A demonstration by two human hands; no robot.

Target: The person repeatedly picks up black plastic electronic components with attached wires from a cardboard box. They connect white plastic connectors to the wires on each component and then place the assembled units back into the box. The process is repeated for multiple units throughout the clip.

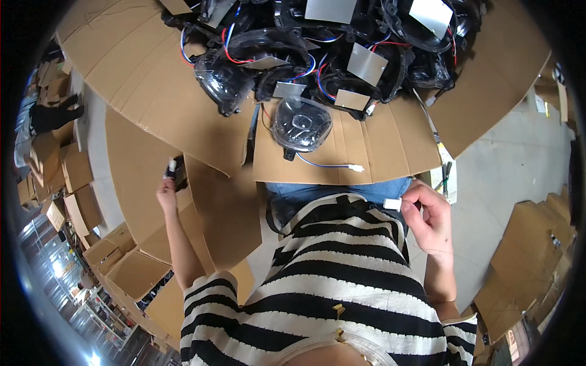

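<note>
My left hand [166, 194] is raised on the left, its fingers closed on a small black part with a white end [173, 169], over the open cardboard box. On the right, beside my jeans, my right hand [429, 215] pinches a small white rectangular piece [392, 204]. In front of me a lamp with a clear lens [302, 125] lies on the cardboard sheet [390, 143]. Its thin wires run to a white connector [356, 168] near the sheet's front edge. Neither hand touches the lamp.
Several black lamp housings [262, 49] with silver plates and red, blue and white wires are heaped at the far side. A tall cardboard box [223, 210] opens at my left. Thin dark-handled tools [447, 174] hang near the right edge. Flattened cardboard [525, 256] stands farther right.
</note>
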